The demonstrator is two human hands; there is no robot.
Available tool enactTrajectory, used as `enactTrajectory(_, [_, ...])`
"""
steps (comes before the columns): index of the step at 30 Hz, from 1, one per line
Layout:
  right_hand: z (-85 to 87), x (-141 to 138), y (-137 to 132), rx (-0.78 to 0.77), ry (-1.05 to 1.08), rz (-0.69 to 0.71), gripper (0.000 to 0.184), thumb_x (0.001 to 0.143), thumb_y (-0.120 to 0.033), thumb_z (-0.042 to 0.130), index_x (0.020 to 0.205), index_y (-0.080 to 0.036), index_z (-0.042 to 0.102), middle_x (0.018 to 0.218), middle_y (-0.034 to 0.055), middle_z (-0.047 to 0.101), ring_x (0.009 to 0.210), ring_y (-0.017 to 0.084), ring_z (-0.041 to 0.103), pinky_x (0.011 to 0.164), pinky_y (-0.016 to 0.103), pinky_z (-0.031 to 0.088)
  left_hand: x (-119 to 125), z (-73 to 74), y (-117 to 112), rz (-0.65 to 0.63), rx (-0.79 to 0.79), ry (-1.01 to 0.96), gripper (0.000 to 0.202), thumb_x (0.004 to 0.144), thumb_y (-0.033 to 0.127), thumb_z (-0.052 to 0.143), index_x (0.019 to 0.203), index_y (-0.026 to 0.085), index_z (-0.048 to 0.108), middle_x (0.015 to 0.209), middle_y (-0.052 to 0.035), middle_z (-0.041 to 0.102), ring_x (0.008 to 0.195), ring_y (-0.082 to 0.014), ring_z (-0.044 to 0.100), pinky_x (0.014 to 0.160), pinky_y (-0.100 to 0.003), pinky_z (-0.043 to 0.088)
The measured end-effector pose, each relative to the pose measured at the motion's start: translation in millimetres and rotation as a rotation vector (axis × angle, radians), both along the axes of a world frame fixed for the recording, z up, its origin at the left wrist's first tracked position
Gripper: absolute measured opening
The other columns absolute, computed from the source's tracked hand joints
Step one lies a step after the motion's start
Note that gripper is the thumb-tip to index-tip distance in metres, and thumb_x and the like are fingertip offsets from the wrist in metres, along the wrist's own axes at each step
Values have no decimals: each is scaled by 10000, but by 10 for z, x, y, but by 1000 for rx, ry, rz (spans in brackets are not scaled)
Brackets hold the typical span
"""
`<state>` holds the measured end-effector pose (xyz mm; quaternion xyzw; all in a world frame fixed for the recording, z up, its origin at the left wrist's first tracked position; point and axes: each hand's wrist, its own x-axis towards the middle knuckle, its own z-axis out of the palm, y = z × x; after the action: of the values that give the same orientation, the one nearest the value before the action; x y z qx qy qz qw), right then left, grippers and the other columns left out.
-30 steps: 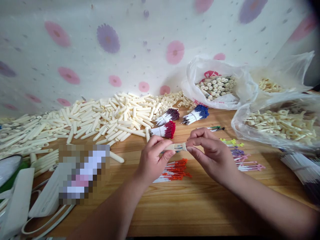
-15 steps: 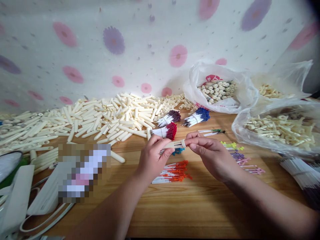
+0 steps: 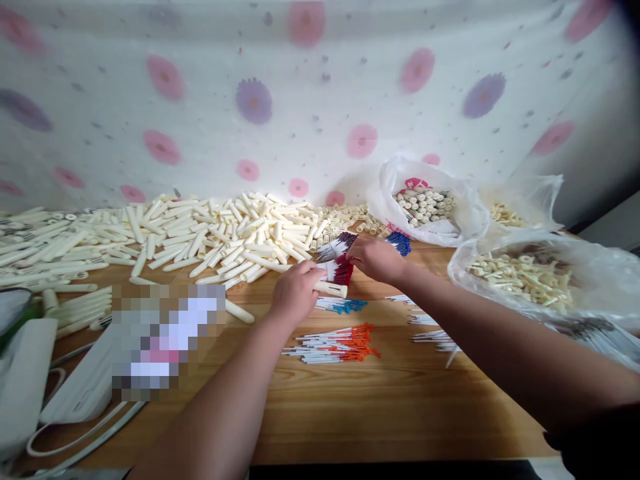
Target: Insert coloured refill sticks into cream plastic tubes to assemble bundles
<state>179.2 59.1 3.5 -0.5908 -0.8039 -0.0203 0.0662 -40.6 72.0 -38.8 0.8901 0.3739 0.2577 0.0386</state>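
Note:
My left hand [image 3: 295,293] is closed around a cream plastic tube [image 3: 331,289], whose open end sticks out to the right. My right hand [image 3: 376,259] reaches over the red-tipped bundle of refills [image 3: 338,270] with fingers curled at its tips; what they pinch is hidden. A dark-red-tipped bundle [image 3: 337,246] and a blue-tipped bundle [image 3: 400,242] lie just behind. Loose orange-tipped refills [image 3: 336,345] and blue-tipped refills [image 3: 341,305] lie on the wooden table [image 3: 380,407] below my hands.
A big pile of cream tubes [image 3: 200,240] covers the table's back left. Small cream rings [image 3: 350,217] lie beside it. Plastic bags of cream parts [image 3: 430,203] [image 3: 525,273] stand at the right. A blurred box [image 3: 165,340] and white items sit at front left.
My right hand let go of the tube's end and moved back and left to the red-tipped bundle. My left hand, keeping the tube, shifted slightly toward it. The camera tilted up.

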Motion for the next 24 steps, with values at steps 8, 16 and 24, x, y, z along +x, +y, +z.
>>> enactTrajectory(8, [-62,-118,-11,16,-133,-33,262,901,-262,415,932,-172,659,965,110,633,825,190,590,633,258,378,15,-25,43,-32,-23,145,539,692,20,576,1163,277,632,1297,-20,579,1007,-270,547,866,-414,450])
enactTrajectory(16, [79,261,-124,114,-100,-159,263,919,-224,374,939,-149,625,966,124,639,795,194,596,591,264,361,-7,-25,77,-39,-3,124,535,671,-5,553,1105,283,670,1250,-7,616,957,-260,556,835,-403,452])
enactTrajectory(24, [-13,195,-751,74,404,281,145,886,-178,486,840,-174,623,827,46,612,734,120,563,667,221,428,145,185,-320,-93,-272,-296,201,718,83,596,843,202,699,815,-17,671,763,-158,589,693,-255,441])
